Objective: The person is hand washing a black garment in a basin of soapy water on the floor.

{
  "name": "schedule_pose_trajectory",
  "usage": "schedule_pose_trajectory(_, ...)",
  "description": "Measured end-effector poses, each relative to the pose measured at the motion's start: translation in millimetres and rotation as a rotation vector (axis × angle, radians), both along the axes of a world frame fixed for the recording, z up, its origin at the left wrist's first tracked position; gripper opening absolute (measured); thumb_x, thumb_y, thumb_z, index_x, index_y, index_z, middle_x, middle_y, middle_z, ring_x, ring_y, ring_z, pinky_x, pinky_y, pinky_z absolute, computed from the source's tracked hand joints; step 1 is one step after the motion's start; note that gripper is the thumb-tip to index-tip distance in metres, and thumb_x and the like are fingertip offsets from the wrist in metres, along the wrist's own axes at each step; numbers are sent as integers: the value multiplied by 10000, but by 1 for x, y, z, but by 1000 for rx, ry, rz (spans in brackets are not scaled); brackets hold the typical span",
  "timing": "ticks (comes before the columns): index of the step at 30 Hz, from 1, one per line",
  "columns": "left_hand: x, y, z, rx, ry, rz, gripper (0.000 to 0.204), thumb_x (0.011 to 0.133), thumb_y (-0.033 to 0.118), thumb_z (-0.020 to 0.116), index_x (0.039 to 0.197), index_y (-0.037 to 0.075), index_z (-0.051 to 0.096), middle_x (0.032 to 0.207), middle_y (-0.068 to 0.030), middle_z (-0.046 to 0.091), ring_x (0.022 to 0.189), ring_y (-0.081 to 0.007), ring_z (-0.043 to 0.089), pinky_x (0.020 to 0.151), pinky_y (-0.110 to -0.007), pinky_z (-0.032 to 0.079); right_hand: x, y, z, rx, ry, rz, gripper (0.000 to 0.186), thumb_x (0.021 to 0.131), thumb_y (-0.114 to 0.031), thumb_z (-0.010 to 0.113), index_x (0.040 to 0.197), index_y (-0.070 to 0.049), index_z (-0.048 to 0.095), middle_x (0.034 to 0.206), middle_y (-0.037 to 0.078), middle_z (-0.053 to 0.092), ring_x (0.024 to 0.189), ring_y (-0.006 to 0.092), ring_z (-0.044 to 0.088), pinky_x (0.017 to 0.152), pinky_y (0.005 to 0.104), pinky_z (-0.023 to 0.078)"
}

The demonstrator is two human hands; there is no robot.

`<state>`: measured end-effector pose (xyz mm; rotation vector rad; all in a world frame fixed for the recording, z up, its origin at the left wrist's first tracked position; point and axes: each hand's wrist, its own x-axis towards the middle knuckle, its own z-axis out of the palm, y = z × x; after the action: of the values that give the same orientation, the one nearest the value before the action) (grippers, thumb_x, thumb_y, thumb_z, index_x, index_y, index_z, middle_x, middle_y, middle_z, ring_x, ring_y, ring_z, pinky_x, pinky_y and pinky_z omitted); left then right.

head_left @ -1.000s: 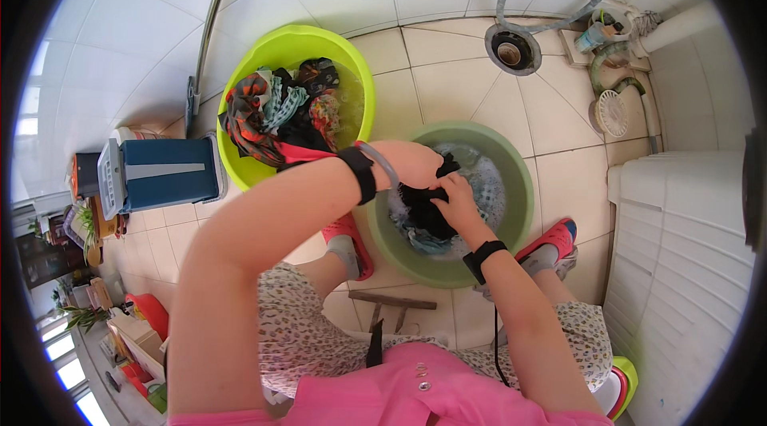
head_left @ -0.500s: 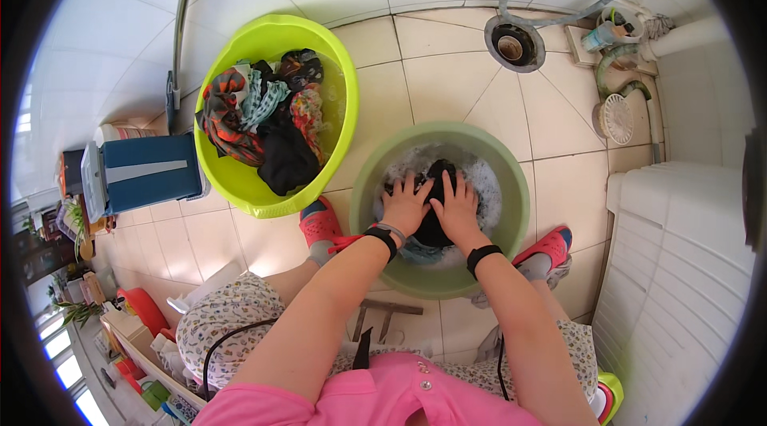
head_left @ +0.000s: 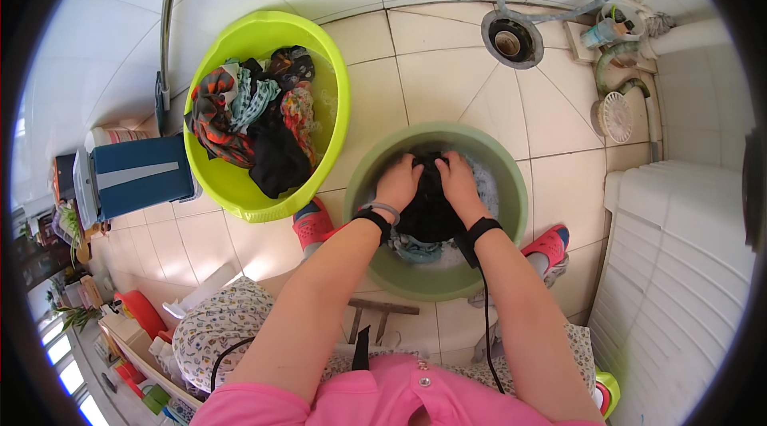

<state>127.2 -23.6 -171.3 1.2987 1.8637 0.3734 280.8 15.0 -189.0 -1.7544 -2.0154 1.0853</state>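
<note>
A round green basin [head_left: 511, 210] stands on the floor between my feet, with suds and water in it. Inside, my left hand [head_left: 400, 184] and my right hand [head_left: 459, 182] are closed on a wet black garment [head_left: 431, 214], gripping its far part side by side with the fingers curled into the cloth. Part of the fingers is hidden by the fabric. A grey-blue cloth [head_left: 417, 248] lies at the near side of the basin, partly under the black garment.
A lime-yellow tub [head_left: 335, 118] with several wet clothes [head_left: 276, 146] stands at the far left. Beyond the basin lies a floor drain [head_left: 511, 42] with a grey hose [head_left: 551, 14]. A white ribbed panel [head_left: 679, 250] bounds the right; a blue box [head_left: 144, 174] is at the left.
My hands, spread flat on the black garment before, have closed on it. The garment now lies spread nearer to me in the basin. The view has shifted slightly.
</note>
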Motion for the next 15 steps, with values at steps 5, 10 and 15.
schedule_pose_trajectory(5, -13, -12, 17, -108, -31, 172, 422, 892, 324, 548, 1202, 40, 509, 1150, -259, 549, 1060, -445, 508, 901, -497, 422, -24, -37, 66, 226, 195, 179, 151, 790, -165, 634, 773, -46, 543, 803, 124, 528, 827, 338, 521, 754, 422, 407)
schedule_pose_trajectory(10, 4, -41, 33, 37, 169, -155, 665, 840, 291, 605, 1430, 202, 312, 1449, -158, 307, 1248, -425, 372, 952, -554, 385, -6, -77, 54, 209, -152, 15, 442, 900, -258, 538, 1304, -101, 454, 1377, 237, 331, 1319, 433, 259, 1070, 543, 223)
schedule_pose_trajectory(15, 16, -54, 19, -129, 340, -270, 641, 884, 312, 579, 1450, 235, 290, 1465, -171, 246, 1266, -403, 339, 919, -589, 384, -1, -81, 16, 66, -312, 156, 548, 933, -365, 512, 1405, -126, 368, 1431, 253, 247, 1320, 462, 221, 1040, 589, 234)
